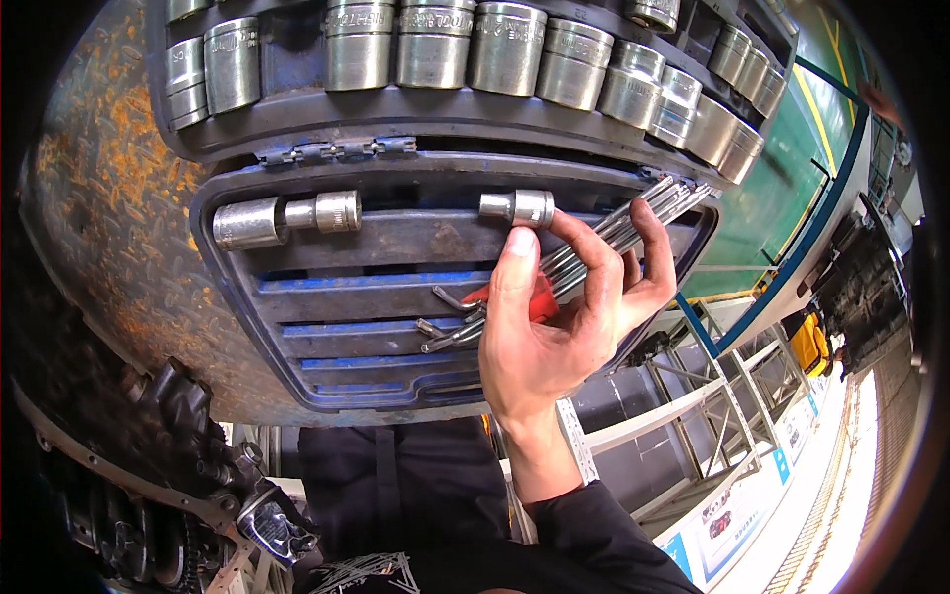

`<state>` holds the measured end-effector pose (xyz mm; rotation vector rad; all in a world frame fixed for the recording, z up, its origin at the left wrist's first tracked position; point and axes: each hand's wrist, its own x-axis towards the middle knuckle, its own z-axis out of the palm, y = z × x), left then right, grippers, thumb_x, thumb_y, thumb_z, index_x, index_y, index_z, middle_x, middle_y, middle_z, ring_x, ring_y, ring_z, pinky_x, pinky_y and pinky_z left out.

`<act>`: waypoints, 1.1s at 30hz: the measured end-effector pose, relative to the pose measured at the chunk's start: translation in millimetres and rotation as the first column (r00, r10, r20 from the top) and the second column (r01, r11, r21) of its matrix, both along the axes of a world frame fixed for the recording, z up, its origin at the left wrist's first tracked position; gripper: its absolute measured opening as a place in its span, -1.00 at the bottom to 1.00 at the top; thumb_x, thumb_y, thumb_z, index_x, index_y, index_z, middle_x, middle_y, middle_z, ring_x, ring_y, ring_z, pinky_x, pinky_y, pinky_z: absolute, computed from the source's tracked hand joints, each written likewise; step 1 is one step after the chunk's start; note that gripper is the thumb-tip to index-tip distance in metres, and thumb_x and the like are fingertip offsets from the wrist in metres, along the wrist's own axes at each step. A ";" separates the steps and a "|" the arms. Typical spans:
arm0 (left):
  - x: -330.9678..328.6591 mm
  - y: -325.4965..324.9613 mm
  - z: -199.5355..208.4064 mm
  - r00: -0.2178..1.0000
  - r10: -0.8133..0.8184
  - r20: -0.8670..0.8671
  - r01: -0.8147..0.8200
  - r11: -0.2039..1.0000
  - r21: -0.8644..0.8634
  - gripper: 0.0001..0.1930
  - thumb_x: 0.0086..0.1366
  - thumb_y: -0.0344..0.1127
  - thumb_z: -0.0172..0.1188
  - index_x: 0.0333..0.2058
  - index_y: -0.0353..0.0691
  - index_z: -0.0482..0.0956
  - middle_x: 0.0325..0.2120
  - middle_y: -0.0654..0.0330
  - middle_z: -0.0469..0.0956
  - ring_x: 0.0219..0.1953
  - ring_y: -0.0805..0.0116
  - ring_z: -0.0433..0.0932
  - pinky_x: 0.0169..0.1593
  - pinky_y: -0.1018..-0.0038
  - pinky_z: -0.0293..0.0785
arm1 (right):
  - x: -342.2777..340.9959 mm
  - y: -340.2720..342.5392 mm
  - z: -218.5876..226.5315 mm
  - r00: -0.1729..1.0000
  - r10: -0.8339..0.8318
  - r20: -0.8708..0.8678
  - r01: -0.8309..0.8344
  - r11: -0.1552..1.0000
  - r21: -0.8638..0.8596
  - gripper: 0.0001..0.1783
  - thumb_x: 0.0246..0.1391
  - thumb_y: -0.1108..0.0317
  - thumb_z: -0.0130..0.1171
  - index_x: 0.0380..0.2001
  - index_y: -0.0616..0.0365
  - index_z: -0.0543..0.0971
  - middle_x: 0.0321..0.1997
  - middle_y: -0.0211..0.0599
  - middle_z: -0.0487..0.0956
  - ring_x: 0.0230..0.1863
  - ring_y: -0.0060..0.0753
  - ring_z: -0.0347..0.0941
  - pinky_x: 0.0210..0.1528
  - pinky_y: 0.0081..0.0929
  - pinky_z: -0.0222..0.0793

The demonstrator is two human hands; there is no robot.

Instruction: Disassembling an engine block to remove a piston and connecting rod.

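My right hand (564, 307) reaches over the near half of a blue-black socket case (416, 241). Its thumb and index finger are closed on a small stepped steel socket (517, 208); whether the socket still touches the case beneath I cannot tell. The other fingers are bent and raised. Under this hand lies a bundle of hex keys (648, 220) in a red holder (543, 300), partly hidden by the palm. At the case's left end rest a larger socket (248, 224) and a smaller stepped socket (327, 212), end to end. My left hand is out of view.
Beyond the hinge (338, 150), the other half of the case holds rows of large chrome sockets (432, 45). The case lies on a rusty tread-plate surface (119, 168). A dark, greasy engine part (168, 436) stands near left. White metal framing (693, 396) and green floor (762, 208) are at right.
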<state>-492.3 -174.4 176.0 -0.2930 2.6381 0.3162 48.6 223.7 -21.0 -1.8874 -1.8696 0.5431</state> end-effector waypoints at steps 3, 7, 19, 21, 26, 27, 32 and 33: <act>-5.3 4.3 -5.9 1.000 -0.014 0.005 0.014 1.000 0.005 -0.37 0.40 0.17 0.07 0.08 -0.35 0.55 -0.05 0.21 0.60 -0.03 0.35 0.50 0.10 0.41 0.37 | -2.7 0.6 1.0 0.999 -0.025 -0.030 0.025 1.000 0.004 -0.70 0.01 0.49 0.38 -0.13 0.15 0.64 0.33 -0.04 0.21 0.29 -0.17 0.24 0.27 -0.29 0.16; -14.7 8.6 -18.6 1.000 -0.023 0.019 0.022 1.000 0.017 -0.36 0.40 0.18 0.08 0.08 -0.36 0.56 -0.05 0.21 0.60 -0.03 0.35 0.50 0.10 0.41 0.38 | -3.6 0.5 2.2 1.000 -0.025 -0.015 0.025 1.000 -0.008 -0.72 0.02 0.49 0.38 -0.15 0.16 0.64 0.33 0.00 0.22 0.28 -0.18 0.24 0.22 -0.32 0.23; -44.9 14.3 -71.8 0.996 -0.090 0.014 0.084 0.969 0.233 -0.35 0.38 0.20 0.09 0.06 -0.37 0.58 -0.07 0.20 0.61 -0.05 0.36 0.50 0.10 0.41 0.38 | 22.5 75.4 80.4 0.336 -0.508 -0.793 0.235 0.861 -0.452 -0.81 0.21 0.40 0.25 -0.11 0.15 0.61 0.15 -0.10 0.52 0.18 -0.36 0.39 0.29 -0.26 0.18; -57.8 22.1 -93.6 0.994 -0.108 0.017 0.098 0.947 0.305 -0.34 0.38 0.21 0.10 0.05 -0.37 0.59 -0.08 0.20 0.61 -0.05 0.36 0.50 0.10 0.41 0.38 | 29.8 105.6 102.9 -0.180 -0.501 -0.847 -0.042 0.864 -0.502 -0.79 0.27 0.39 0.16 -0.04 0.10 0.58 0.03 -0.17 0.59 0.13 -0.33 0.39 0.28 -0.23 0.17; -88.2 51.5 -145.0 0.990 -0.144 0.017 0.121 0.890 0.440 -0.34 0.38 0.22 0.10 0.04 -0.38 0.60 -0.09 0.20 0.62 -0.05 0.36 0.50 0.09 0.40 0.38 | 20.5 146.4 139.4 -0.353 -0.539 -0.765 -0.293 0.840 -0.457 -0.80 0.28 0.37 0.13 -0.06 0.09 0.58 0.03 -0.19 0.59 0.12 -0.31 0.39 0.29 -0.20 0.16; -93.4 59.6 -152.6 0.989 -0.149 0.016 0.124 0.876 0.466 -0.33 0.38 0.22 0.10 0.04 -0.38 0.60 -0.09 0.20 0.62 -0.06 0.36 0.50 0.09 0.40 0.38 | 14.8 149.0 145.4 -0.341 -0.550 -0.762 -0.308 0.832 -0.462 -0.80 0.29 0.36 0.13 -0.06 0.08 0.58 0.03 -0.20 0.59 0.12 -0.31 0.39 0.29 -0.20 0.16; -108.9 98.2 -182.1 0.987 -0.160 0.032 0.116 0.824 0.554 -0.33 0.37 0.23 0.11 0.03 -0.38 0.61 -0.10 0.20 0.62 -0.06 0.36 0.50 0.09 0.40 0.38 | -16.7 154.4 170.4 -0.300 -0.594 -0.746 -0.326 0.799 -0.505 -0.81 0.30 0.34 0.11 -0.08 0.07 0.59 0.04 -0.23 0.59 0.10 -0.28 0.39 0.29 -0.17 0.14; -112.8 104.9 -187.6 0.986 -0.161 0.035 0.113 0.815 0.568 -0.32 0.37 0.23 0.11 0.03 -0.39 0.61 -0.10 0.20 0.62 -0.06 0.36 0.50 0.09 0.40 0.38 | -22.3 154.9 173.7 -0.281 -0.598 -0.750 -0.312 0.796 -0.518 -0.81 0.30 0.33 0.10 -0.08 0.07 0.59 0.04 -0.23 0.59 0.10 -0.28 0.39 0.30 -0.17 0.14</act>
